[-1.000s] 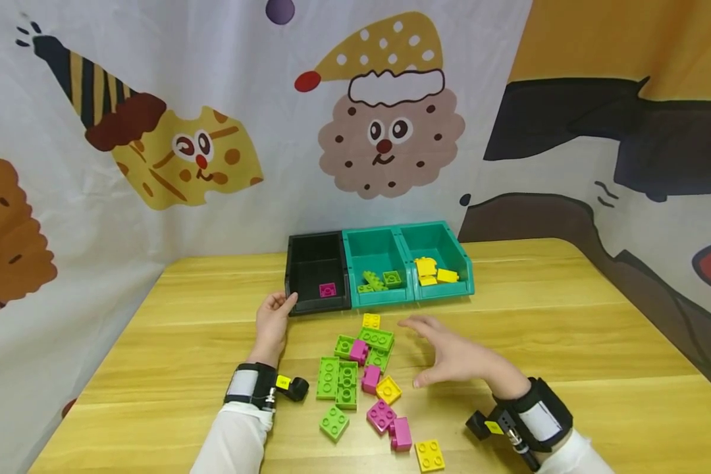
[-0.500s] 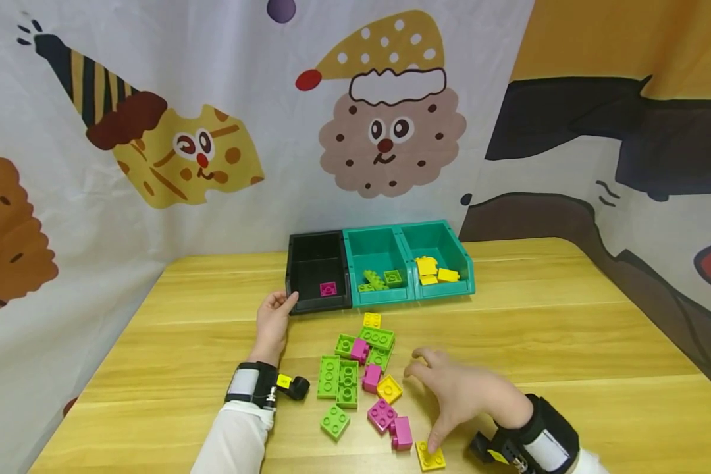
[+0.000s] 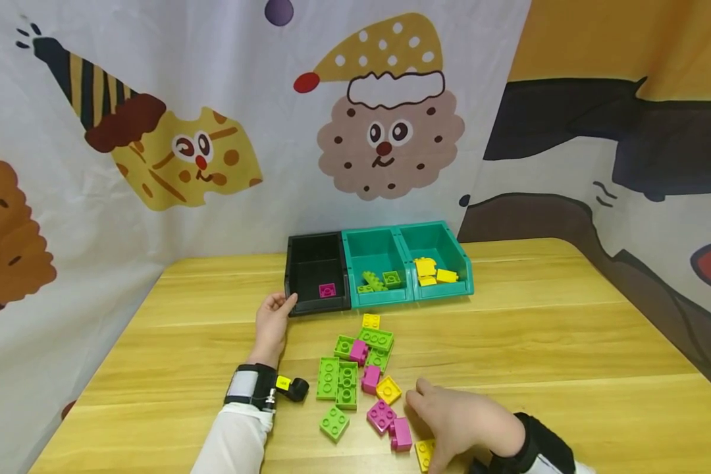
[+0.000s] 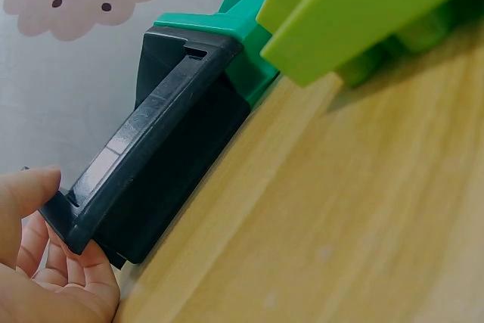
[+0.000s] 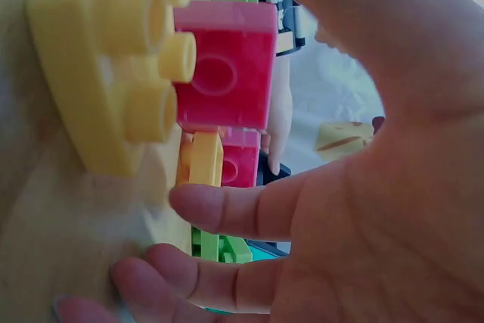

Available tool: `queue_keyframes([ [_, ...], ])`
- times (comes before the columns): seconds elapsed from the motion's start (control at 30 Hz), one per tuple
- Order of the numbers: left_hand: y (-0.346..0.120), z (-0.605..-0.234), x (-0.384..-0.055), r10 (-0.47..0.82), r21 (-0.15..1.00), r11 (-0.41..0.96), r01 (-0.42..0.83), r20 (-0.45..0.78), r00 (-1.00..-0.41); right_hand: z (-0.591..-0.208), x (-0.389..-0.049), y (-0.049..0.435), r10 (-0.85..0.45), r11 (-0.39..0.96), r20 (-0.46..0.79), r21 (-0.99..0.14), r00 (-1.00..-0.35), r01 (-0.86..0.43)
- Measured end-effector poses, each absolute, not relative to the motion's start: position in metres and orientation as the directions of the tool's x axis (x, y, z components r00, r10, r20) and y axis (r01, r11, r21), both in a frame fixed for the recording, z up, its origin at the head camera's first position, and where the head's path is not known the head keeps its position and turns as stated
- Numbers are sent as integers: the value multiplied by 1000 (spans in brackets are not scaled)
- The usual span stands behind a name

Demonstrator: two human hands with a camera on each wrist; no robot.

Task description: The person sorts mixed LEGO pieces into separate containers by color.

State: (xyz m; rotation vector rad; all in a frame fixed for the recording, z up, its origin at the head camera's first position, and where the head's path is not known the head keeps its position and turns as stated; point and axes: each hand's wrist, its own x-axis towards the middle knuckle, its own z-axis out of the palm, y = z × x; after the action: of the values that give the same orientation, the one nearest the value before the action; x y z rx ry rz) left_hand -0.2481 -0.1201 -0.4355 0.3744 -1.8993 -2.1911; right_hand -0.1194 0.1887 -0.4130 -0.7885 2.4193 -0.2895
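My left hand (image 3: 271, 330) grips the front left corner of the black bin (image 3: 315, 268), thumb on the rim and fingers below, as the left wrist view shows. One magenta brick (image 3: 327, 290) lies inside that bin. At the front of the table, my right hand (image 3: 463, 420) hovers low with fingers spread beside a yellow brick (image 3: 423, 454), partly hidden by the thumb. In the right wrist view this yellow brick (image 5: 83, 88) is studded and stands apart from the fingers. A magenta brick (image 3: 401, 434) lies just left of it.
Two teal bins adjoin the black one: the middle bin (image 3: 372, 242) has green bricks, the right bin (image 3: 429, 236) yellow ones. Loose green bricks (image 3: 328, 378), magenta bricks (image 3: 381, 417) and yellow bricks (image 3: 388, 390) lie between the hands. A printed cloth (image 3: 213, 66) hangs behind.
My right hand has come down and toward the table's front edge, its thumb now overlapping the front yellow brick in the head view. The left hand keeps its hold on the black bin.
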Motion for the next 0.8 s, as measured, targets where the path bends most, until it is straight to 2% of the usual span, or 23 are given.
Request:
queue_keyframes([
  [0.3, -123, -437, -250, -317, 987, -157, -10, -60, -947, -378, -104, 170, -569, 822, -470, -346, -675, -452],
  [0.8, -120, -435, -248, -327, 989, -145, -8, -55, -944, -374, -103, 167, -598, 796, -451, -428, -662, -428],
])
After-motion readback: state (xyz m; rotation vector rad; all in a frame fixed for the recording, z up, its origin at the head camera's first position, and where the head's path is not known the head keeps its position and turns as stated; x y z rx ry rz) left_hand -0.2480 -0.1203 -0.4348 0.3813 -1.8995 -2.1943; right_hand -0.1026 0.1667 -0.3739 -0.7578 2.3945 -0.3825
